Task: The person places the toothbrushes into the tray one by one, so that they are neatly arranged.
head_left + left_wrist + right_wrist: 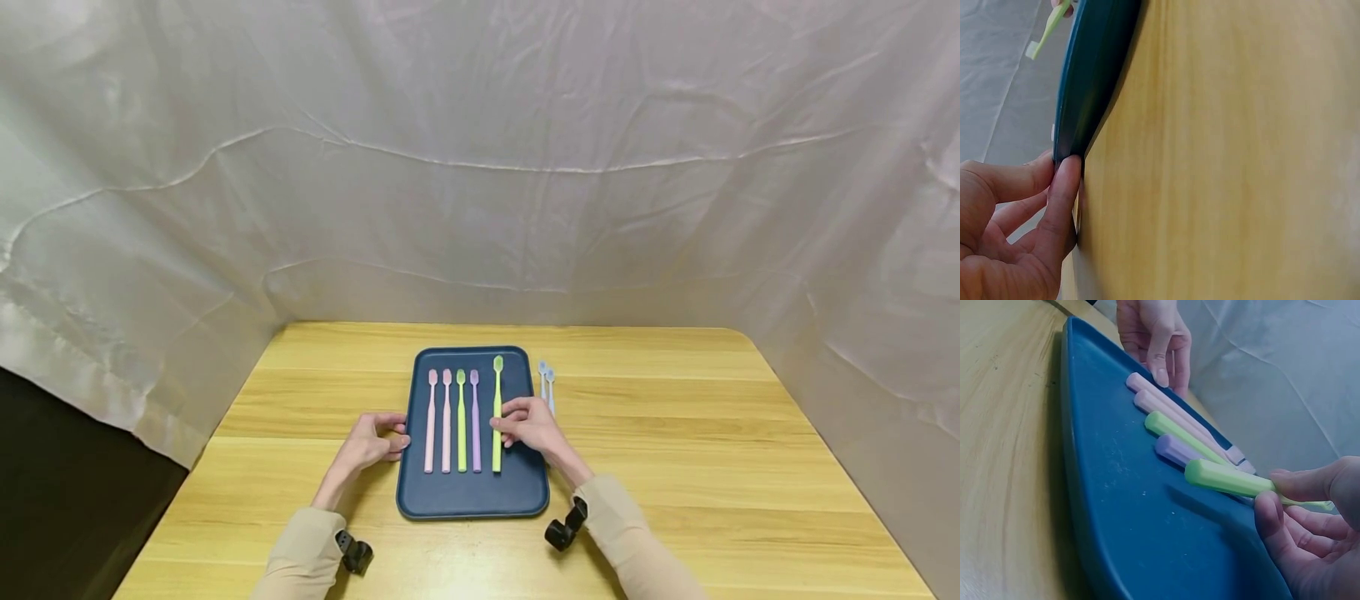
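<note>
A dark blue tray [472, 502] lies on the table. My left hand [367, 442] holds its left rim; in the left wrist view, thumb and index finger pinch the tray's edge [1094, 69]. Between thumb and fingers, my right hand [531, 423] pinches a yellow-green toothbrush [497, 454]. In the right wrist view this toothbrush [1229, 478] hangs above the tray and casts a shadow on it. To its left, two pink toothbrushes [430, 433], a green toothbrush [462, 433] and a purple toothbrush [476, 433] lie side by side on the tray, heads away from me.
Two light blue toothbrushes [551, 387] lie on the wooden table [712, 450] just right of the tray, partly hidden by my right hand. A grey cloth curtain [480, 225] surrounds the table's back and sides.
</note>
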`<state>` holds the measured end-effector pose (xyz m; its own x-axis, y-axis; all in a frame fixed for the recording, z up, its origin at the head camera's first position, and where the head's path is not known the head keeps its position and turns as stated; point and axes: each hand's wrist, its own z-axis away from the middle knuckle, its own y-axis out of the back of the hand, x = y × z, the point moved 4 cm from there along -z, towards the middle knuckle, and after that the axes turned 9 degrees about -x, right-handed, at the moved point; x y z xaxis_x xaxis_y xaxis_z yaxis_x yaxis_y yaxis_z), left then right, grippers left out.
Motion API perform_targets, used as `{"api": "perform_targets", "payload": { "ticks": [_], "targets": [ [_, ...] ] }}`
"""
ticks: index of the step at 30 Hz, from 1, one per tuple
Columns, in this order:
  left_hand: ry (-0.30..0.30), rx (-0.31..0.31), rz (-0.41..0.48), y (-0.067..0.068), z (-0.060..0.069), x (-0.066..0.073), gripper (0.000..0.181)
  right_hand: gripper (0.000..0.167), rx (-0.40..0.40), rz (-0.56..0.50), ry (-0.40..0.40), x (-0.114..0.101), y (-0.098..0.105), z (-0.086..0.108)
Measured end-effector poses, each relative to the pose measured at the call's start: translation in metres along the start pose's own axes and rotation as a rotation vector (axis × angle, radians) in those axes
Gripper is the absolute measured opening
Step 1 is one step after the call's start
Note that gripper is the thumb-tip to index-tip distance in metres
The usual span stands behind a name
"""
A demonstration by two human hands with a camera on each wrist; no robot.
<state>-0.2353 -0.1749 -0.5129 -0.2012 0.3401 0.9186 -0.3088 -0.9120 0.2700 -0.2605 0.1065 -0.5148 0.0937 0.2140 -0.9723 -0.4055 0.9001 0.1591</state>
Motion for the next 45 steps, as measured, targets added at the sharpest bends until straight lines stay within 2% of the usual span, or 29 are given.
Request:
{"api": "perform_targets", "payload": {
  "ticks": [21, 27, 34, 41, 45],
  "targets": [
    [0.002, -0.001, 0.008, 0.000, 0.001, 0.001, 0.046, 0.027, 0.045, 0.052, -0.019, 0.001, -0.008, -0.001],
    [-0.001, 0.001, 0.003, -0.001, 0.001, 0.001, 0.045, 0.026, 0.056, 0.075, 0.014, 0.001, -0.010, 0.000],
    [-0.006, 0.005, 0.014, 0.000, 0.000, 0.000, 0.044, 0.023, 0.053, 0.104, 0.014, 0.002, -0.012, -0.002],
    [0.004, 0.012, 0.016, 0.000, 0.000, -0.002, 0.045, 0.028, 0.070, 0.152, -0.001, 0.005, -0.013, -0.002],
    [0.005, 0.012, 0.012, 0.000, 0.000, -0.003, 0.045, 0.030, 0.083, 0.191, 0.016, 0.006, -0.013, -0.003]
  ]
}}
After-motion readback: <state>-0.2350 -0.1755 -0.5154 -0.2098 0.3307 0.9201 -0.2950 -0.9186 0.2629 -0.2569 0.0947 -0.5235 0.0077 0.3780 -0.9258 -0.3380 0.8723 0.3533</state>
